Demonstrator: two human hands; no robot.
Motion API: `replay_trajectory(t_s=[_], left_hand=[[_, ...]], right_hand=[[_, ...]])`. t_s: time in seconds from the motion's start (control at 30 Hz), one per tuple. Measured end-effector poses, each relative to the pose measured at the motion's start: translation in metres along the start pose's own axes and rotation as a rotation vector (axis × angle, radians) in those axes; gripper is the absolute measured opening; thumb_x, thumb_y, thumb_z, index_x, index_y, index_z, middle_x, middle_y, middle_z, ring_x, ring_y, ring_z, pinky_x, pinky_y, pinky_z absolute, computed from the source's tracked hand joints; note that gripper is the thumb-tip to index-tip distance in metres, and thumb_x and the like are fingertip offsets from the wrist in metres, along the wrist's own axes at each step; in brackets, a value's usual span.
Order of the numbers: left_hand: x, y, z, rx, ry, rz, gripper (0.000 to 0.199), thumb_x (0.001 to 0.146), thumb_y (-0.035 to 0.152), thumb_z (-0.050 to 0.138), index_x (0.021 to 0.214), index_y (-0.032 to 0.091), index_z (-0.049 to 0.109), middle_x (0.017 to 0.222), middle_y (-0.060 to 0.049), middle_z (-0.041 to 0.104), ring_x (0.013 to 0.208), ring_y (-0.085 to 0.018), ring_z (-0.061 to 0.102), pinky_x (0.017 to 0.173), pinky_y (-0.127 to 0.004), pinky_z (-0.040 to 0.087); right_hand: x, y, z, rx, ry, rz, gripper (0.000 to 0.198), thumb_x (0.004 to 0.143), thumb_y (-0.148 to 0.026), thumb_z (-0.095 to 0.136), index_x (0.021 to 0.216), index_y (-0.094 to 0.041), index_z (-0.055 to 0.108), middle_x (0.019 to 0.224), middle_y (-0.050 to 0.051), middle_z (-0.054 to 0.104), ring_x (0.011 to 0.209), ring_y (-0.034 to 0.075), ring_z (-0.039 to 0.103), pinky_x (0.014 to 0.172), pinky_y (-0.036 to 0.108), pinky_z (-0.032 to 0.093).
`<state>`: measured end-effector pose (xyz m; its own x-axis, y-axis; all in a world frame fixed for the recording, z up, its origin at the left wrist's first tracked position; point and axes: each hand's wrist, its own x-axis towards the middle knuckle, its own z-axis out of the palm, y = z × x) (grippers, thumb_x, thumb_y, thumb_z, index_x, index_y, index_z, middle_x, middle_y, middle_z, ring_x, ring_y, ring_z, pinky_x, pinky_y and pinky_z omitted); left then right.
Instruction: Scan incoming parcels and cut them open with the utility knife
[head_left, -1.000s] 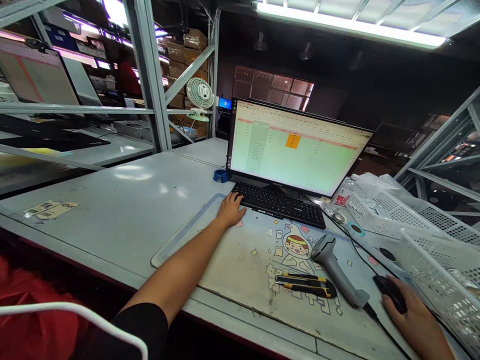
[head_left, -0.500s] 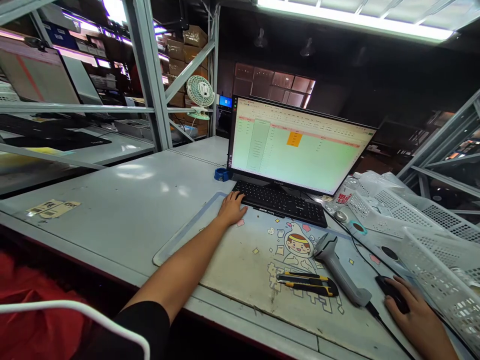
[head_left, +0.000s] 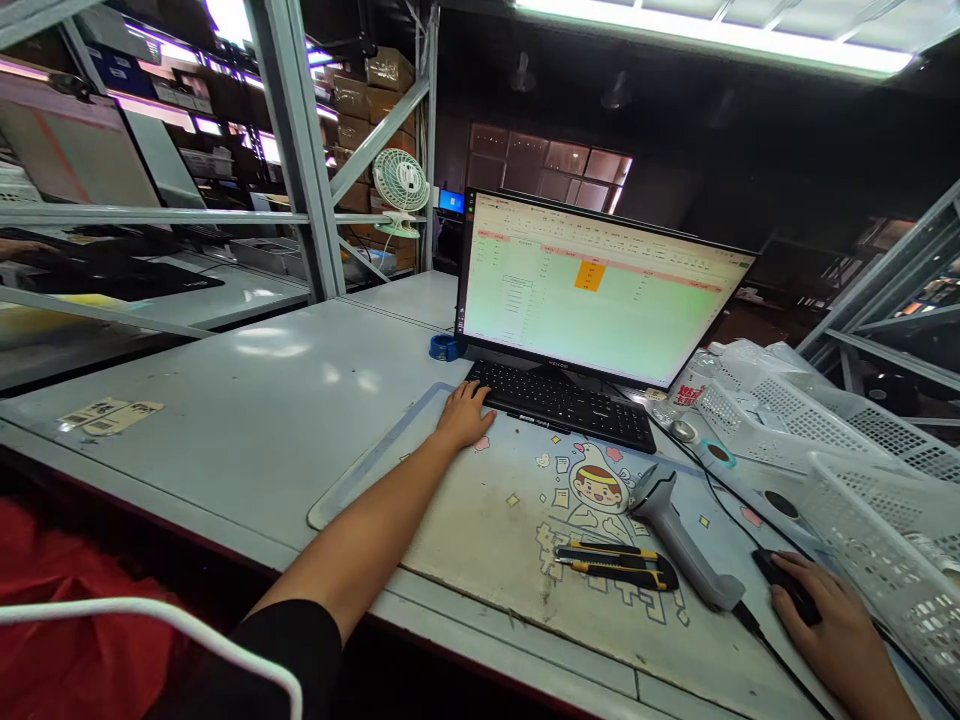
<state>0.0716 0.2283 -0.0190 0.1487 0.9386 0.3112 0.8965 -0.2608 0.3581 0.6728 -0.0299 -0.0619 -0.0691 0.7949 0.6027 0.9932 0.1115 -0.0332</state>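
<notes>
My left hand [head_left: 463,415] rests at the left end of the black keyboard [head_left: 562,403], its fingers stretched over the keys and apart. Over the black computer mouse [head_left: 784,585] lies my right hand [head_left: 829,615], palm down and gripping it. Behind the keyboard stands a lit monitor [head_left: 600,290] with a spreadsheet and an orange block of cells. Between my hands, a grey barcode scanner [head_left: 686,545] and yellow-black utility knives [head_left: 619,567] lie on the printed desk mat [head_left: 465,520].
White perforated baskets [head_left: 870,520] crowd the right side, with a plastic bottle [head_left: 694,378] by the monitor. A blue tape dispenser or ring [head_left: 444,347] sits left of the monitor. A small fan [head_left: 401,185] is fixed to the metal frame. Another person's hand [head_left: 21,248] shows far left.
On the monitor, the shaded column is gone and a small outlined box shows in its place. Another person's hand has come into view at the far left. My hands have hardly moved.
</notes>
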Motion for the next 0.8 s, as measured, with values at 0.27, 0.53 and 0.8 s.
replay_trajectory(t_s=[0.27, 0.53, 0.8], left_hand=[[0.0000, 0.0002, -0.0004, 0.008, 0.001, 0.000, 0.060, 0.101, 0.041, 0.058, 0.156, 0.018, 0.053, 0.170, -0.015, 0.042, 0.159, -0.037, 0.033, 0.131, -0.053, 0.033], [-0.0013, 0.0032, -0.0040, 0.009, -0.010, -0.010, 0.060, 0.101, 0.039, 0.058, 0.157, 0.017, 0.052, 0.170, -0.015, 0.041, 0.160, -0.037, 0.033, 0.132, -0.052, 0.032], [-0.0020, 0.0037, -0.0042, 0.008, -0.014, -0.015, 0.060, 0.102, 0.039, 0.057, 0.158, 0.016, 0.052, 0.171, -0.014, 0.040, 0.161, -0.037, 0.031, 0.131, -0.053, 0.032]], right_hand=[[-0.0054, 0.0053, 0.0055, -0.036, 0.044, 0.004, 0.047, 0.099, -0.056, 0.049, 0.120, -0.021, 0.074, 0.125, 0.015, 0.071, 0.114, 0.039, 0.067, 0.100, 0.059, 0.054], [-0.0018, 0.0044, 0.0043, -0.023, 0.054, -0.011, 0.046, 0.097, -0.055, 0.051, 0.118, -0.021, 0.074, 0.119, 0.015, 0.073, 0.111, 0.038, 0.069, 0.100, 0.058, 0.055], [-0.0037, 0.0060, 0.0053, -0.017, 0.046, -0.059, 0.042, 0.099, -0.051, 0.051, 0.121, -0.021, 0.071, 0.123, 0.013, 0.073, 0.114, 0.037, 0.068, 0.104, 0.058, 0.051]])
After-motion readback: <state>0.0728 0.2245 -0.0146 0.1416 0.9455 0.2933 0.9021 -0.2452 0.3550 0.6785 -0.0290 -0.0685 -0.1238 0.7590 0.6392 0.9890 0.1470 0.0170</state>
